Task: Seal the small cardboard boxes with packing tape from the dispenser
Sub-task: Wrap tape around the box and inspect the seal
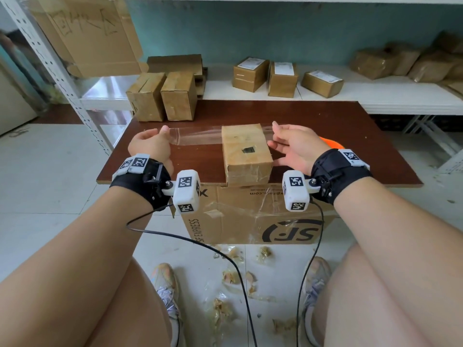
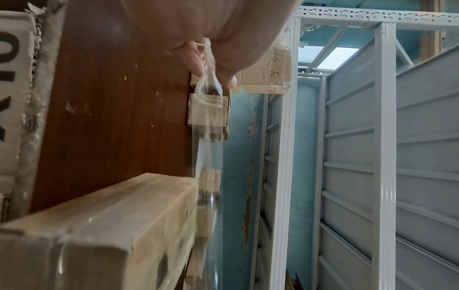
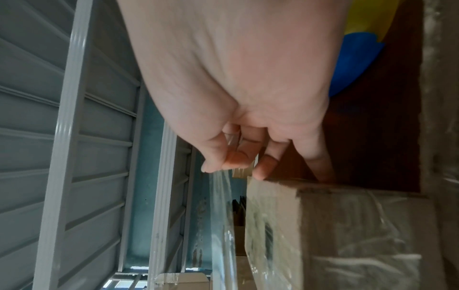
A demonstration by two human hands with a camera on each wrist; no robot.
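A small cardboard box stands near the front edge of the brown table. A clear strip of packing tape stretches just above its far top edge, held taut from both ends. My left hand pinches the left end of the tape between thumb and finger. My right hand pinches the right end of the strip beside the box, its other fingers spread. The orange tape dispenser lies mostly hidden behind my right hand.
Two plain boxes stand at the table's back left. Several labelled boxes and wrapped parcels sit on the white shelf behind. A large SF Express carton sits under the table. Tape scraps litter the floor.
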